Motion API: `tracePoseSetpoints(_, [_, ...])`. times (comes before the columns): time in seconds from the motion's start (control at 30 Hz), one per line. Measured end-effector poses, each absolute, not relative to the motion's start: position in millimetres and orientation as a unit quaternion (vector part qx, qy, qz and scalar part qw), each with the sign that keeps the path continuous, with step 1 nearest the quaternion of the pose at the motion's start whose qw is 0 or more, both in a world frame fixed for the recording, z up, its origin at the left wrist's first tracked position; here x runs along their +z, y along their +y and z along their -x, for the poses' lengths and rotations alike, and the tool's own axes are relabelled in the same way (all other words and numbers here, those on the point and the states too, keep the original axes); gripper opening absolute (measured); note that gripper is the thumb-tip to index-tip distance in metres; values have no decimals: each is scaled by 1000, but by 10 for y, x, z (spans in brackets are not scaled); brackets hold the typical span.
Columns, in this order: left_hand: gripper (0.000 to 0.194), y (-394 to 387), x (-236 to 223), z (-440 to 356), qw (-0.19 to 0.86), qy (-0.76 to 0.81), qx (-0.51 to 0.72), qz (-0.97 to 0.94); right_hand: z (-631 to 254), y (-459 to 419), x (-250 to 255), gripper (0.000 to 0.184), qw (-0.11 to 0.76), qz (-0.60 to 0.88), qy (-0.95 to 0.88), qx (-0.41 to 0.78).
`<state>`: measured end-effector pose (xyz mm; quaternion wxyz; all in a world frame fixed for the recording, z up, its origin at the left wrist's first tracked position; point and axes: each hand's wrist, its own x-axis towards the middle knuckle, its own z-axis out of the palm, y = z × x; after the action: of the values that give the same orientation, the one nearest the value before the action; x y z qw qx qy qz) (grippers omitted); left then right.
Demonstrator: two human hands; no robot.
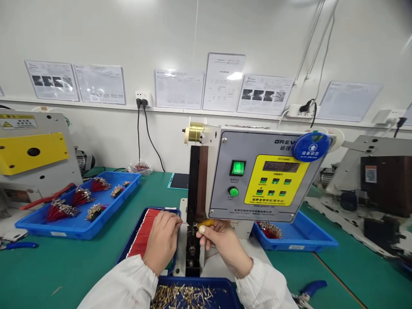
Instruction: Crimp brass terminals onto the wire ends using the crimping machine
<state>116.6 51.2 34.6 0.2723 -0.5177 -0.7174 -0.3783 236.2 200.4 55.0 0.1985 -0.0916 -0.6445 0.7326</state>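
In the head view a grey crimping-type machine (257,180) stands in front of me, with a narrow black tooling column (193,257) at its left side. My left hand (163,240) is left of this column, thumb and fingertips pinched together; what they hold is too small to make out. Right of the column, my right hand (225,244) has thumb and forefinger closed close to the tooling, beside a small yellow part (206,223). Whatever sits between those fingers is hidden. Under my left hand lies a tray of red wires (144,234) with silvery ends in a row.
A blue tray of loose brass-coloured pins (189,296) sits at the front edge. Blue trays with bundled red wires stand left (112,201) and right (299,240). Pliers (310,292) lie at lower right. More machines (35,154) flank both sides.
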Motion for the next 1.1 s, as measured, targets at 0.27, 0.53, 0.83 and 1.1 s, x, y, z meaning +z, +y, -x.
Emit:
tracePoseSetpoints(0.27, [21,497,361,-1203,295,-696,-375,536,-2338,1978,502,38,218,107,-660,711])
tracePoseSetpoints(0.53, [23,500,357,-1215,303,-689,-374,541,-2336,1963,521,43,224,117,-677,691])
tracePoseSetpoints(0.83, [24,499,349,-1217,296,-695,-373,539,-2341,1951,502,44,227,118,-687,680])
tracePoseSetpoints(1.1, [27,496,364,-1238,286,-697,-376,540,-2316,1956,445,49,233,124,-677,687])
